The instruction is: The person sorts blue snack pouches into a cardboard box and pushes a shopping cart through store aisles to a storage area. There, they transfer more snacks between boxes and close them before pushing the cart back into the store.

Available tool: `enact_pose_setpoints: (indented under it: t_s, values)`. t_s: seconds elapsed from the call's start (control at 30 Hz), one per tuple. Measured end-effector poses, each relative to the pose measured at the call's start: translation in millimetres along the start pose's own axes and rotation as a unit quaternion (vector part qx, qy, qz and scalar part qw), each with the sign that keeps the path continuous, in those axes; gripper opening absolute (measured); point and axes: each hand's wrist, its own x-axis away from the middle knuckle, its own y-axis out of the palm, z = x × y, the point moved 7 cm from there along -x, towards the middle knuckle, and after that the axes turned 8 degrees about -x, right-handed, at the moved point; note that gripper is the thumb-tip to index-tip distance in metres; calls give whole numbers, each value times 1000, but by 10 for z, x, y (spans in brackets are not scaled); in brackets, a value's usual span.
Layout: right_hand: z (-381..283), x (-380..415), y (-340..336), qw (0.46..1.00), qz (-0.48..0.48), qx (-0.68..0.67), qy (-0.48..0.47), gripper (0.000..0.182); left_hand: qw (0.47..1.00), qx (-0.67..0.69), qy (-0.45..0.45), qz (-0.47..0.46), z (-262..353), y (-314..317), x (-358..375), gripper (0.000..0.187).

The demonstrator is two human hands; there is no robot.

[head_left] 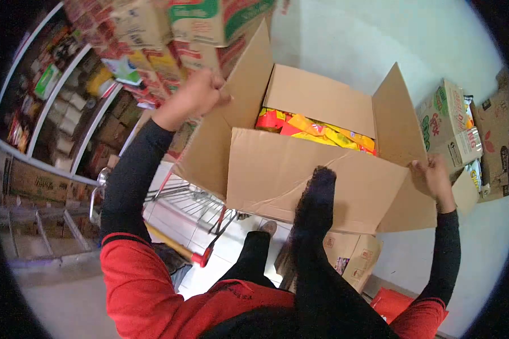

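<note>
An open cardboard box (300,175) is tilted in front of me with its flaps spread out. Inside lie several red, orange and yellow packets (328,135). At the box's upper left, my left hand (201,93) is closed on the edge of a side flap. My right hand (435,178) pinches the flap's edge on the right side. A black-clothed leg (316,220) rises in front of the box and overlaps its near side. What carries the box's underside is hidden.
Stacked cartons (195,22) stand behind on the left, near stocked shelves (68,107). A shopping cart (186,198) with a red-ended yellow handle is below left. Further cartons (444,124) line the right wall, and another carton (353,254) sits beneath the box.
</note>
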Motion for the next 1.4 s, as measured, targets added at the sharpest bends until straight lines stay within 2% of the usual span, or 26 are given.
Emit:
enact_pose_setpoints:
  t_s: [0.07,0.1,0.13,0.2,0.27,0.3,0.4,0.43,0.5,0.57,0.63,0.67,0.73,0.8,0.87,0.9,0.93,1.03,1.07,1.1,1.13,1.17,1.2,1.27,1.33,1.4]
  values:
    - [-549,275,-113,997,-3,-64,38,17,999,37,-13,10,76,-506,521,17]
    - [-534,268,-243,998,-31,5,59,16,997,57,-56,9,235,-653,672,17]
    - [-633,310,-276,998,-36,4,52,16,992,79,-99,11,288,-796,894,16]
    - [-976,347,-285,998,-55,9,-38,17,987,111,-110,32,332,-1022,1235,14]
    - [-1454,338,-141,993,-83,62,-52,18,985,122,-126,1,92,-1238,1563,14]
    - [-1662,299,-45,986,-106,114,-58,19,980,165,-109,25,-37,-1277,1696,12]
    - [-2241,129,463,983,-167,51,-58,19,977,97,-189,-10,-484,-1501,2209,11]
    - [-2370,24,613,981,-172,51,-71,19,982,108,-155,-15,-647,-1518,2323,12]
    - [-2634,-132,996,950,-254,132,-121,25,979,110,-172,-12,-946,-1505,2596,11]
    - [-3098,-143,1245,935,-265,176,-157,25,975,113,-192,-8,-1220,-1457,2869,12]
    - [-3476,-152,1495,914,-283,221,-189,25,935,265,-230,60,-1534,-1420,3162,12]
    - [-3630,-179,1578,906,-289,218,-218,24,930,266,-242,70,-1666,-1476,3273,12]
    - [-4004,-205,1695,893,-301,216,-257,24,957,143,-252,16,-1832,-1583,3397,16]
    - [-4271,-249,1647,907,-260,256,-209,25,941,170,-292,24,-1830,-1698,3586,17]
    - [-4388,-388,1689,901,-257,251,-243,26,921,187,-338,48,-1692,-1838,3698,17]
    - [-4460,-470,1687,899,-247,241,-270,26,914,239,-321,70,-1604,-1886,3740,18]
    - [-4523,-542,1716,894,-250,244,-279,26,910,242,-327,78,-1599,-1827,3781,18]
    - [-4412,-954,1882,867,-257,301,-303,26,921,244,-254,163,-1323,-1613,3821,21]
    - [-4197,-1295,2027,909,-268,124,-294,24,917,253,-257,172,-1160,-1492,3846,21]
    - [-4000,-1562,2187,922,-273,-58,-270,23,917,255,-227,208,-989,-1380,3846,22]
    - [-3811,-1668,2393,918,-283,-58,-271,23,915,257,-197,242,-821,-1217,3838,23]
    - [-3714,-1685,2578,887,-238,105,-381,25,924,197,-204,256,-698,-1003,3816,25]
    - [-3620,-1631,2782,820,-178,261,-477,27,931,135,-208,268,-620,-777,3787,27]
    - [-3369,-1505,3191,829,-139,314,-442,18,924,60,-250,284,-599,-312,3662,26]
    - [-3019,-1376,3599,807,-156,380,-424,17,915,87,-273,283,-507,-17,3647,27]
    - [-2959,-1204,3725,819,-170,381,-394,20,910,117,-292,271,-501,84,3642,28]
